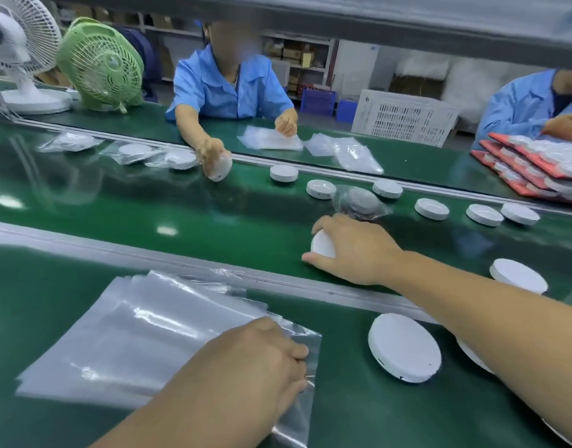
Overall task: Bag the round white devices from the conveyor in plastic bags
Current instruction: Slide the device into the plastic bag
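Gripping a round white device (321, 244) on the conveyor (181, 208) with the right hand (352, 250), fingers curled over its rim. Pinching the top plastic bag (132, 334) at its edge with the left hand (262, 357), just off the conveyor's near side. There too, a second device (404, 352). Along the conveyor's far edge, a row of devices (431, 209) and a bagged device (359, 202).

Our right hand (352, 250) hides most of the device (321, 245) it grips. Just beyond that hand, the bagged device (359, 202) is blurred.
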`<state>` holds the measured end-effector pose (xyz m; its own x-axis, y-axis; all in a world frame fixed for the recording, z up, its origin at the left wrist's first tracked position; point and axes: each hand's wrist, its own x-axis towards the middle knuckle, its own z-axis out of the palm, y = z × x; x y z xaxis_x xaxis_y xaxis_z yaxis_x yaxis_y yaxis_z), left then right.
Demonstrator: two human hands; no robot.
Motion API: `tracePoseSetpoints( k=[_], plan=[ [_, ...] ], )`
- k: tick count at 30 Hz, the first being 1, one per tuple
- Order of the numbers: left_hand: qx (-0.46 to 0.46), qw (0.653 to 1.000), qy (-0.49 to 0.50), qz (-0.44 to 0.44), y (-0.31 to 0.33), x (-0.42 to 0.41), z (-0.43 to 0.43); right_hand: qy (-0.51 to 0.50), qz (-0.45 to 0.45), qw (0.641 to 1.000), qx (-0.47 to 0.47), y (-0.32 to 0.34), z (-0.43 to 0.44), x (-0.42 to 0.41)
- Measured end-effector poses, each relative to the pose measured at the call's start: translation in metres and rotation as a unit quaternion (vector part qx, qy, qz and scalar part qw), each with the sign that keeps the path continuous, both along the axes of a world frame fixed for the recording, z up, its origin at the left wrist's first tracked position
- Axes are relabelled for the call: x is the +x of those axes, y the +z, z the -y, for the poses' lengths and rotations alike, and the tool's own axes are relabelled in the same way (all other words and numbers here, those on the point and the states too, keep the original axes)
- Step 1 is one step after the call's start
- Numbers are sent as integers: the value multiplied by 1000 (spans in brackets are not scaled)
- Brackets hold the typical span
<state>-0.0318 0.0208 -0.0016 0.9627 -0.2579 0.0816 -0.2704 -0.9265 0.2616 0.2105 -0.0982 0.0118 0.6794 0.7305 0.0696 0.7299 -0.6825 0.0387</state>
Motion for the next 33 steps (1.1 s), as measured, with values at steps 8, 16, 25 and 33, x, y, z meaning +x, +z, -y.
tracePoseSetpoints(
  k=[8, 16, 25, 33],
  plan=[
    [-70, 995, 64, 36, -1, -10, 1, -47, -316, 857, 404, 23, 74, -88],
    [-343, 925, 138, 91, 9, -12, 13, 293, 65, 896, 328, -24, 124, -150],
    [-429, 891, 107, 100, 13, -20, 36, 81, -161, 799, 574, -12, 99, -181],
    [-520, 813, 197, 173, 9, -12, 36, 59, -229, 879, 414, 23, 70, -145]
  ],
)
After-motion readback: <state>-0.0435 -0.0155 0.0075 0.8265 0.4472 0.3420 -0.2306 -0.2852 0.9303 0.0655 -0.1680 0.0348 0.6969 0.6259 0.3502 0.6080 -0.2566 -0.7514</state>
